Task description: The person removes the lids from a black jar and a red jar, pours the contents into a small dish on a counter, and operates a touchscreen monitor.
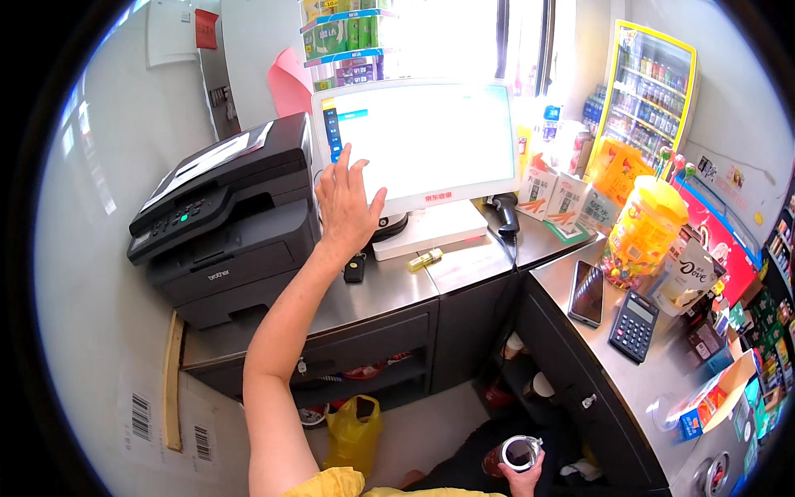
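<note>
My left hand (348,202) is raised to the left part of a white touchscreen cash register monitor (428,146). Its fingers are spread, with one fingertip at the menu column; whether it touches the glass I cannot tell. Low in the view, my right hand (525,477) grips a cup (490,461) with a pale rim and dark contents, held above my lap. Under the monitor is its white base (428,233). A black key fob (354,268) and a small yellow bottle-like item (425,259) lie on the metal counter in front of it.
A black Brother printer (230,223) stands left of the monitor. At right are a barcode scanner (505,214), a phone (586,293), a calculator (634,326), a candy jar (649,223) and an opened carton (714,397). A yellow plastic bag (354,435) is on the floor.
</note>
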{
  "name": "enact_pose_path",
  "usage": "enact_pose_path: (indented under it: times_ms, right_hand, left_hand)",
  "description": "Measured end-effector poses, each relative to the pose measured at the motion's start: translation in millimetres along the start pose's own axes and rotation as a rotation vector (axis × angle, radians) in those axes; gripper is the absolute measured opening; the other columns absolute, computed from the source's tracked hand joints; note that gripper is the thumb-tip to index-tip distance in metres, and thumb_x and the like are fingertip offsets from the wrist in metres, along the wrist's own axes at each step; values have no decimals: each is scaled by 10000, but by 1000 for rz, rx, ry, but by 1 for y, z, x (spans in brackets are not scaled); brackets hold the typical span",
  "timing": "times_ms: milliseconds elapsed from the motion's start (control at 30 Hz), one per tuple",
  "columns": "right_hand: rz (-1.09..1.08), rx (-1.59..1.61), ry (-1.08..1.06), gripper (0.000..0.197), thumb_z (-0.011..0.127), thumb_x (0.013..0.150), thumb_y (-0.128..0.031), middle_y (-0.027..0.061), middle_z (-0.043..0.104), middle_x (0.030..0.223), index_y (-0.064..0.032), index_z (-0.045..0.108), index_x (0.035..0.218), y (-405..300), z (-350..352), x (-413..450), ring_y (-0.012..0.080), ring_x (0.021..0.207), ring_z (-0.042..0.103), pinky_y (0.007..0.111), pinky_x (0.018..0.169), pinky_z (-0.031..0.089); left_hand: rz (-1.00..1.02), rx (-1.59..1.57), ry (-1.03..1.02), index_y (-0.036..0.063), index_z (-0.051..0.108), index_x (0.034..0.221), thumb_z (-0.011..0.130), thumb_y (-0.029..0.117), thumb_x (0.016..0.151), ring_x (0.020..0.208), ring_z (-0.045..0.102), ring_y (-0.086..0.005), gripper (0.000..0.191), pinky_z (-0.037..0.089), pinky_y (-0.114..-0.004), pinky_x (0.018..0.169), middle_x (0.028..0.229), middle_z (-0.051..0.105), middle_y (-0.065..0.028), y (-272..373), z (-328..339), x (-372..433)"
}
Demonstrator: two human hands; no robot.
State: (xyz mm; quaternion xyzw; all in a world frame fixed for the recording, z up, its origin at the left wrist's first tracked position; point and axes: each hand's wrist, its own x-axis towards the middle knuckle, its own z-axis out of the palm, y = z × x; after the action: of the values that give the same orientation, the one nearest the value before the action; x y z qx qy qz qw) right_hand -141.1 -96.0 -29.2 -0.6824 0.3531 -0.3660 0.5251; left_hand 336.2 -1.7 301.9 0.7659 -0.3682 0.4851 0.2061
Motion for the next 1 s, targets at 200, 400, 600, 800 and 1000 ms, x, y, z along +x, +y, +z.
enact_pose_path:
  times_ms: [200, 400, 600, 800, 1000]
  right_hand:
    - [15, 45, 8, 826, 882, 500, -94, 88, 573, 1088, -51, 436, 1193, 1, 1, -1, 207, 1024, 565, 342, 939, 437]
    - [-139, -124, -35, 874, 871, 576, -67, 147, 521, 1234, 36, 393, 1300, 2, -2, -3, 244, 1130, 514, 351, 975, 424]
    - [-33, -16, -22, 864, 874, 571, -77, 153, 520, 1252, 33, 408, 1289, -15, 0, -3, 248, 1147, 507, 353, 992, 411]
    - [-45, -26, -34, 887, 881, 541, -77, 152, 519, 1255, 21, 414, 1289, -21, -2, -4, 265, 1163, 500, 357, 999, 400]
    - [-114, -163, -60, 910, 888, 531, -93, 154, 511, 1261, 17, 407, 1296, -21, -8, -3, 264, 1161, 503, 351, 986, 411]
  left_hand:
    - [-21, 6, 32, 45, 427, 1237, 677, 215, 788, 1180, 328, -334, 541, 272, -454, 964, 1416, 299, -181, -9, 5, 3]
    - [-31, 12, 52, 52, 423, 1244, 682, 207, 785, 1173, 336, -334, 549, 279, -456, 958, 1430, 290, -180, -10, 3, 7]
    - [-34, 12, 55, 49, 421, 1244, 685, 196, 783, 1169, 340, -337, 551, 281, -463, 960, 1436, 285, -187, -13, 1, 12]
    - [-42, 24, 35, 46, 421, 1240, 682, 193, 790, 1185, 333, -339, 541, 278, -468, 966, 1435, 284, -197, -15, 0, 15]
    - [-34, 30, 36, 45, 420, 1241, 678, 193, 796, 1206, 323, -343, 536, 278, -470, 968, 1432, 283, -209, -13, 0, 17]
